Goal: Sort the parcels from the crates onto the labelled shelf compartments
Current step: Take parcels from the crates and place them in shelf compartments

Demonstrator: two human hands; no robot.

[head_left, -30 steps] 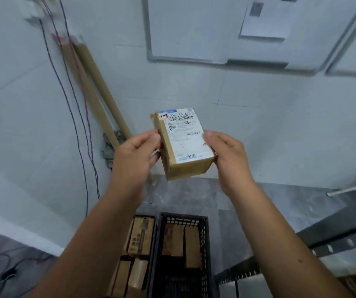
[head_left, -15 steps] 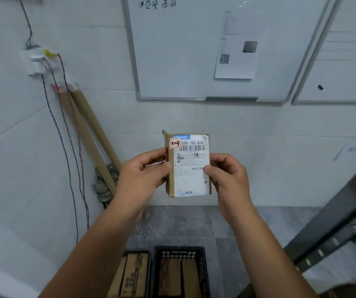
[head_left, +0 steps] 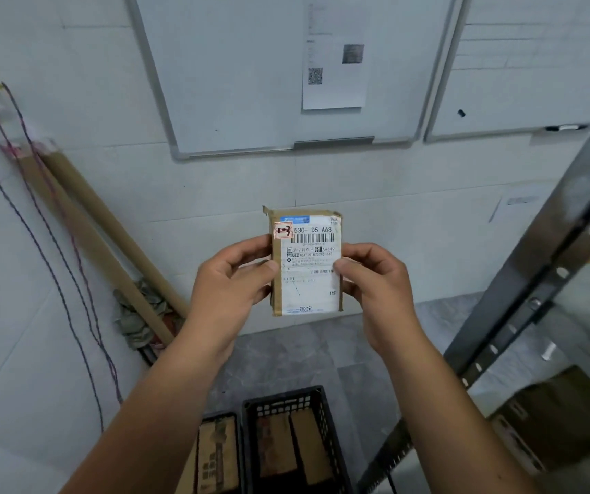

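Two hands share one parcel [head_left: 307, 265]. The left hand [head_left: 231, 290] pinches its left edge, thumb on the face and fingers [head_left: 250, 246] curled round behind, and the right hand [head_left: 379, 290] pinches the right edge the same way. The parcel stands upright between the fingers, off any surface, with its label [head_left: 313, 279] turned to the person. Just above the left thumb, at the label's top corner, sits a red-edged sticker [head_left: 282, 231] with a handwritten mark. It looks like "1-3", though that reading is not certain.

The step in hand, as I judge it, is reading that mark to choose the compartment. To do it well, hold the parcel steady and square to the eyes, with both thumbs off the sticker and the printed code beside it. Settle the reading before turning away. One hand can then probably carry the parcel, since it looks small and light.

Below the fingers, on the floor, a black crate [head_left: 282, 404] holds more parcels [head_left: 275, 447] standing on edge. A second crate [head_left: 220, 418] sits just beside it on the left, so plenty is left to sort. Right of the fingers rises the shelf frame [head_left: 535, 279], with a brown box [head_left: 553, 415] low down; its compartment labels do not show. Left of the fingers, tubes [head_left: 108, 237] lean on the wall, and beyond the parcel hang whiteboards [head_left: 233, 83].
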